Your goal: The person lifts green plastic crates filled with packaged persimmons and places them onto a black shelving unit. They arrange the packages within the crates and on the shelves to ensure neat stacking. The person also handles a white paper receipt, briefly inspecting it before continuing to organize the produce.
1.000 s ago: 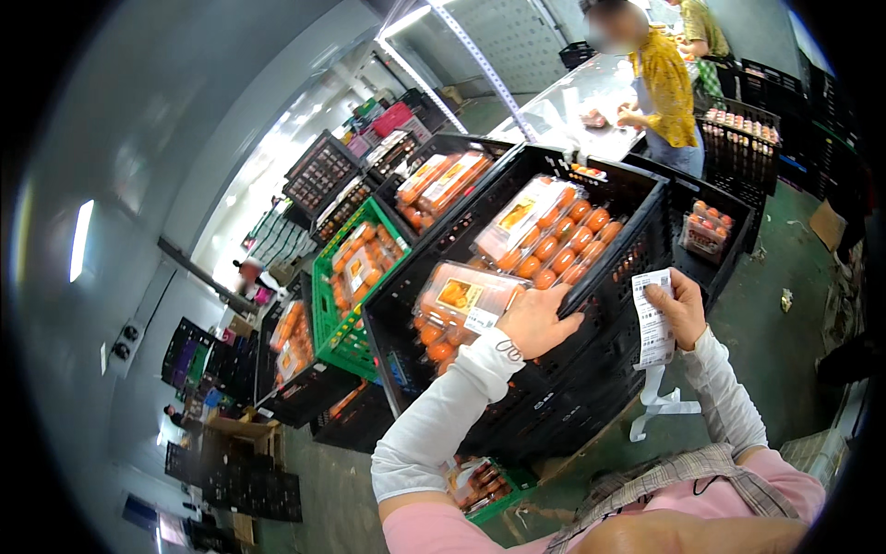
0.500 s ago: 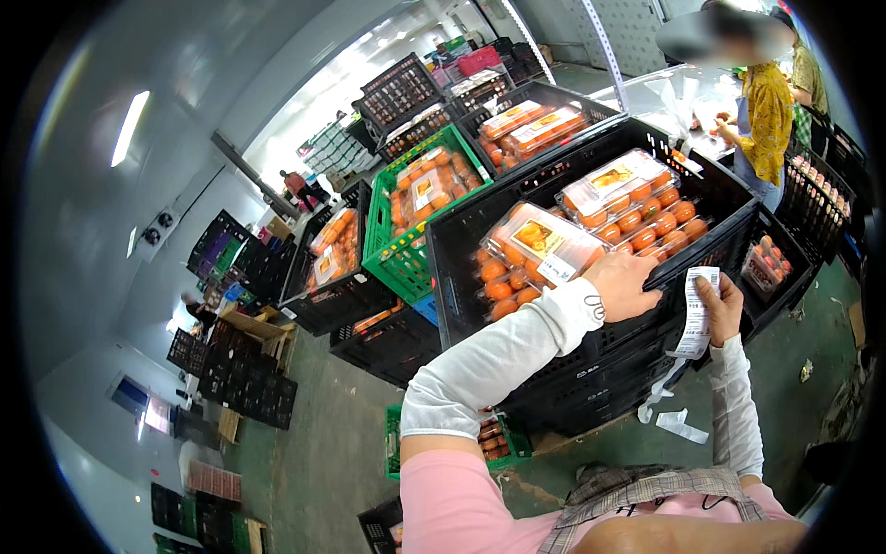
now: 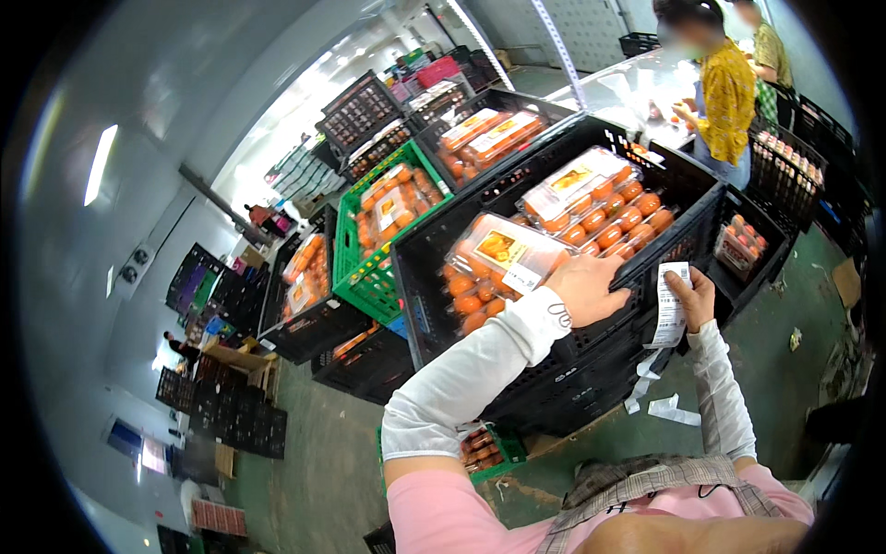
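My left hand (image 3: 581, 291) rests over the right end of a clear clamshell of orange tomato-like fruit (image 3: 503, 258) in the front black crate (image 3: 415, 323), thumb apart from the fingers; its fingertips are partly hard to make out. My right hand (image 3: 692, 300) pinches a white strip of printed labels (image 3: 672, 305) beside the crate's outer right side, with loose strip ends hanging lower. A second labelled clamshell (image 3: 568, 185) lies behind the first, among loose-looking rows of the same fruit under plastic. A small pack (image 3: 738, 245) sits in the lower crate at right.
A green crate (image 3: 346, 277) and more black crates (image 3: 309, 323) of packed fruit stand left and behind. Two co-workers (image 3: 724, 111) work at a table (image 3: 609, 83) at upper right. A small green crate (image 3: 508, 452) is on the floor below. Label backing scraps (image 3: 669, 411) lie on the floor.
The view has turned, shifting the crates within the picture. My left hand stays on the front clamshell. My right hand still grips the label strip, whose dangling ends hang differently.
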Demonstrator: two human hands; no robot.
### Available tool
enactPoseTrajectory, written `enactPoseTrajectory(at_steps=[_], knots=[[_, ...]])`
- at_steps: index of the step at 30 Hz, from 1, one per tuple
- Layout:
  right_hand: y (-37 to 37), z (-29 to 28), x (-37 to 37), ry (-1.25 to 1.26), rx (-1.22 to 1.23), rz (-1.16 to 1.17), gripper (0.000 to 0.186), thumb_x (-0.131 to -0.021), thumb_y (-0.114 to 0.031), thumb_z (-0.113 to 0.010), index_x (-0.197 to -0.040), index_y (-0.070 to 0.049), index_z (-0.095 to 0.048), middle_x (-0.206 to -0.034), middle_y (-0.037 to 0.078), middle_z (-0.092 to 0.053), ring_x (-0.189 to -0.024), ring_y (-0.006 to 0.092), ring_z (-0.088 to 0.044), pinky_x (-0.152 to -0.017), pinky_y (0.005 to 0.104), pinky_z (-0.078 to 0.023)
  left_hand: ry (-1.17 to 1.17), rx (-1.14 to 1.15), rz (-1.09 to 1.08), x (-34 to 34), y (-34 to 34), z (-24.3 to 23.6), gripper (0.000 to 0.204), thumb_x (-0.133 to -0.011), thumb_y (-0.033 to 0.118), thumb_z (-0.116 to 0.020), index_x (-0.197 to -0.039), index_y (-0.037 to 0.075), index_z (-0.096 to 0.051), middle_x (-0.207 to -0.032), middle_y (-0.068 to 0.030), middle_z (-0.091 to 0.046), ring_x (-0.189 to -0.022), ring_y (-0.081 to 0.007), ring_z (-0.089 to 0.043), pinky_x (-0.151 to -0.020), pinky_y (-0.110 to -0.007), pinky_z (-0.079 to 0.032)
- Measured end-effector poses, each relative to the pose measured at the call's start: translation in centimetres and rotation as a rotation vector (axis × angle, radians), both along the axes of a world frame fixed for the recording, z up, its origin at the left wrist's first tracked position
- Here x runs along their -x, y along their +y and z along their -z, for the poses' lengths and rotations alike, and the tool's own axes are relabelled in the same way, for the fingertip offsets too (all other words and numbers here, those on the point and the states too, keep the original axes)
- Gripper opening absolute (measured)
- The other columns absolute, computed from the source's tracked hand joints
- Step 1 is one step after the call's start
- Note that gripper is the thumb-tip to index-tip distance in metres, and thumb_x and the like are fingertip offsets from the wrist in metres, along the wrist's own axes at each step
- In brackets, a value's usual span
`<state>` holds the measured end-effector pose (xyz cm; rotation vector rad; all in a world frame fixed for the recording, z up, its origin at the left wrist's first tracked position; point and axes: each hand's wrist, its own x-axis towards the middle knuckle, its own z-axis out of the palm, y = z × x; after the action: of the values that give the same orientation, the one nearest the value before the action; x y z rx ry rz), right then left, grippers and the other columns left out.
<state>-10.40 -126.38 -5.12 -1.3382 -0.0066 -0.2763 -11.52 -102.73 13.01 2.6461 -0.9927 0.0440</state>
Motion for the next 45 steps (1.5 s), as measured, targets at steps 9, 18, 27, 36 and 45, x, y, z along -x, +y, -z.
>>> enactPoseTrajectory(at_steps=[9, 18, 27, 36, 45], knots=[[0.1, -4.2, 2.6, 0.042, -0.071, -0.092, 0.027, -0.082, -0.017, -0.078, -0.1, 0.002, -0.068, -0.086, 0.004, -0.071, -0.071, 0.0094, -0.064, -0.063, 0.0242, -0.05, 0.083, 0.017, 0.028, 0.2, -0.5, -0.3, 0.036, -0.087, 0.033, -0.063, -0.108, 0.003, -0.062, -0.084, -0.0229, -0.069, -0.083, -0.0417, -0.066, -0.078, -0.051, -0.05], [-1.0, -9.3, 1.7, 0.025, -0.217, -0.018, 0.026, -0.087, -0.016, -0.074, -0.102, 0.004, -0.068, -0.088, 0.01, -0.073, -0.07, 0.0128, -0.07, -0.062, 0.0247, -0.056, 0.106, 0.045, 0.01, 0.9, -0.4, -1.0, 0.032, -0.086, 0.027, -0.067, -0.107, 0.003, -0.065, -0.082, -0.0228, -0.067, -0.081, -0.0433, -0.063, -0.074, -0.049, -0.049], [-1.1, -6.7, -3.4, 0.158, 0.126, 0.03, 0.072, -0.069, -0.06, -0.076, -0.1, 0.004, -0.073, -0.088, 0.017, -0.073, -0.081, 0.0249, -0.071, -0.077, 0.0341, -0.054, 0.061, -0.017, 0.008, 0.7, -1.1, -1.2, 0.033, -0.086, 0.026, -0.067, -0.111, 0.004, -0.065, -0.084, -0.0231, -0.066, -0.082, -0.0408, -0.065, -0.074, -0.046, -0.05], [-2.0, -11.0, -2.1, 0.271, 0.372, 0.061, 0.084, -0.062, -0.073, -0.071, -0.096, 0.003, -0.074, -0.096, 0.023, -0.072, -0.094, 0.0349, -0.07, -0.084, 0.0398, -0.054, 0.056, -0.015, 0.015, 1.2, -1.8, -1.5, 0.031, -0.087, 0.021, -0.067, -0.112, 0.004, -0.065, -0.082, -0.0213, -0.067, -0.08, -0.0412, -0.066, -0.071, -0.045, -0.051], [-3.4, -7.1, -4.0, 0.166, 0.622, 0.179, 0.102, -0.053, -0.09, -0.064, -0.1, 0.0, -0.075, -0.091, 0.017, -0.073, -0.085, 0.0282, -0.072, -0.076, 0.0348, -0.055, -0.186, -0.023, 0.072, -0.5, -1.7, -0.1, 0.053, -0.087, 0.031, -0.069, -0.13, 0.003, -0.058, -0.113, -0.0206, -0.068, -0.102, -0.0326, -0.069, -0.088, -0.038, -0.053]])
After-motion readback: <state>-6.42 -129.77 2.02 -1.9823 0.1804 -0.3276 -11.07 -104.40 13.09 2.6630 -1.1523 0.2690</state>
